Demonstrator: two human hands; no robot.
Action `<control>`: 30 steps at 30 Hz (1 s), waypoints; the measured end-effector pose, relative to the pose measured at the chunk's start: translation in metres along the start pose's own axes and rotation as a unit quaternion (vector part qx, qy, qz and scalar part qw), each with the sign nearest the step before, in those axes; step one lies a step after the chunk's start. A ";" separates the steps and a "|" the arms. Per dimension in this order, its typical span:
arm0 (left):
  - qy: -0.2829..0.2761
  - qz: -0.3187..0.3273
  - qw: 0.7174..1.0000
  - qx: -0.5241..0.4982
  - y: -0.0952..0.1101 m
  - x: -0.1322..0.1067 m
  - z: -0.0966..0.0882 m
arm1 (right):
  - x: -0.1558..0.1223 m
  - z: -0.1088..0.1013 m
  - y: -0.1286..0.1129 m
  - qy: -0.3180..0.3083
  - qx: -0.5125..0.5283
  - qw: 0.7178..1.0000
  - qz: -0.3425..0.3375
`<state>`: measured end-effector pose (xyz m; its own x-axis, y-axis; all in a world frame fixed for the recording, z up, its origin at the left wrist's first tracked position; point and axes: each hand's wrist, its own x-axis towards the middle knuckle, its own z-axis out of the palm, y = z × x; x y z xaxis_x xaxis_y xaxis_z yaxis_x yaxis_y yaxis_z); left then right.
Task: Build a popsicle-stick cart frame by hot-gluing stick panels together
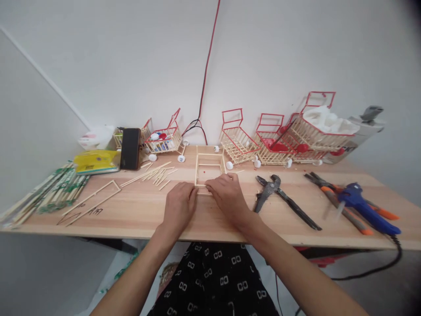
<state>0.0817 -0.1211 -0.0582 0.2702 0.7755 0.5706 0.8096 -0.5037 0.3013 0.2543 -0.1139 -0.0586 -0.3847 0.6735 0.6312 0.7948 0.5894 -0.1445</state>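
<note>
A small open frame of thin wooden sticks (196,169) lies on the table in front of me. My left hand (180,199) is closed at its near left corner, fingers pinched on the frame's stick. At the near right side my right hand (226,193) is also closed, its thumb and fingers pressed on the near edge. Both hands cover parts of that near edge. Several loose cut sticks (159,175) are scattered left of the frame. Right of my right hand lie black-handled pliers (271,189) with their jaws pointing away.
Miniature stick carts (238,142) with red handles and white wheels line the wall. A blue glue gun (358,204) rests over orange-handled pliers (342,208) at right. Packs of sticks (62,188), a yellow packet (95,161), a phone (130,148) and a stick rectangle (115,186) sit at left.
</note>
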 end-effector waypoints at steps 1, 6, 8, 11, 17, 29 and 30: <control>0.000 0.000 1.000 0.000 0.000 0.000 0.000 | 0.000 0.000 0.000 0.000 0.000 1.000 -0.003; 0.006 -0.003 1.000 0.003 -0.001 -0.001 0.001 | 0.000 -0.001 -0.001 0.002 -0.010 1.000 -0.007; 0.005 0.001 1.000 0.005 -0.002 -0.001 0.002 | 0.000 0.000 0.000 0.002 -0.014 1.000 -0.007; 0.001 0.004 1.000 0.008 -0.002 -0.002 0.002 | 0.000 0.000 0.000 0.000 -0.013 1.000 -0.006; 0.006 0.008 1.000 0.013 -0.001 -0.001 0.002 | -0.001 0.001 0.001 0.002 0.002 1.000 -0.006; 0.001 0.005 1.000 0.009 -0.001 -0.001 0.002 | -0.001 -0.001 0.000 0.002 0.007 1.000 -0.005; 0.001 0.006 1.000 0.009 -0.001 -0.001 0.002 | -0.001 -0.001 0.000 0.002 0.009 1.000 -0.006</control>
<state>0.0817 -0.1206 -0.0611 0.2788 0.7688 0.5755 0.8161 -0.5055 0.2801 0.2551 -0.1147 -0.0585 -0.3916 0.6644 0.6366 0.7818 0.6051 -0.1506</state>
